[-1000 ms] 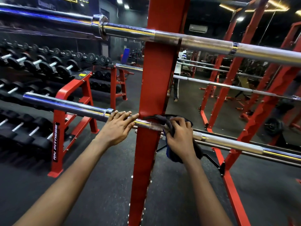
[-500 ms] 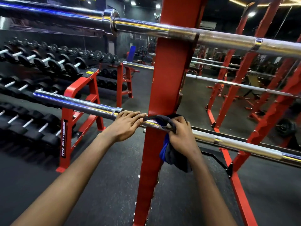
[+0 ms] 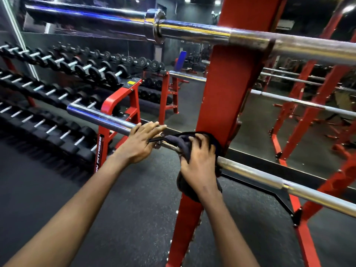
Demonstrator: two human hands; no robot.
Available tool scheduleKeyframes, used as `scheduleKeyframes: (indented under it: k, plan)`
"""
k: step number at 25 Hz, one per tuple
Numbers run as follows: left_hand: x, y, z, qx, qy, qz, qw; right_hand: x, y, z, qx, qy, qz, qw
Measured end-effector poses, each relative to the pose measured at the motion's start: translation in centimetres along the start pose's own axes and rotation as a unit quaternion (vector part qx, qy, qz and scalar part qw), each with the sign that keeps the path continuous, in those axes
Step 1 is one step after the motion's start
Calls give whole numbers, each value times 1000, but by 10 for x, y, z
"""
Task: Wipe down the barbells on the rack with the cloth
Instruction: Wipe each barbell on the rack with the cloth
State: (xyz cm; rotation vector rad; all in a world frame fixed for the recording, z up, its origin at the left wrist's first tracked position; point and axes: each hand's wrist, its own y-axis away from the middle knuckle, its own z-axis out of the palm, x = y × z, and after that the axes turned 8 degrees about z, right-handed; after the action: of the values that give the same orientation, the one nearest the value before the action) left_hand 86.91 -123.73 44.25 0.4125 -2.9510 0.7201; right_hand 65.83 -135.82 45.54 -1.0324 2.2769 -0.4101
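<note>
The right hand (image 3: 198, 160) clenches the cloth (image 3: 178, 140) round the lower barbell (image 3: 256, 174), tight against the red upright (image 3: 227, 83); the left hand (image 3: 141, 140) lies flat-fingered on the bar just left. I'd fear the cloth snagging there, or knuckles getting pinched.

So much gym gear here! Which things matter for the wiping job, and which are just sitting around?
In the job: cloth, right hand gripping it, left hand resting on the lower barbell, upper barbell, red rack post.
Just around: dumbbells, dumbbell stand, far barbells.
</note>
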Motion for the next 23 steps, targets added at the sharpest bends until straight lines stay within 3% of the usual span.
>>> scheduleKeyframes:
  k: [7, 14, 17, 21, 23]
  plan:
    - [-11, 2, 0, 32, -7, -66, 997, 2, 7, 12, 41, -38, 51, 997]
    - [-20, 2, 1, 44, -4, -59, 997, 1, 11, 16, 1, -7, -32, 999]
    - [-38, 4, -6, 53, -5, -85, 995, 11, 20, 16, 27, 2, -57, 998]
    - [-51, 2, -11, 40, 18, -71, 997, -11, 11, 32, 79, -12, 20, 997]
    - [-61, 4, -19, 41, 25, -68, 996, -21, 6, 42, 108, -14, 17, 994]
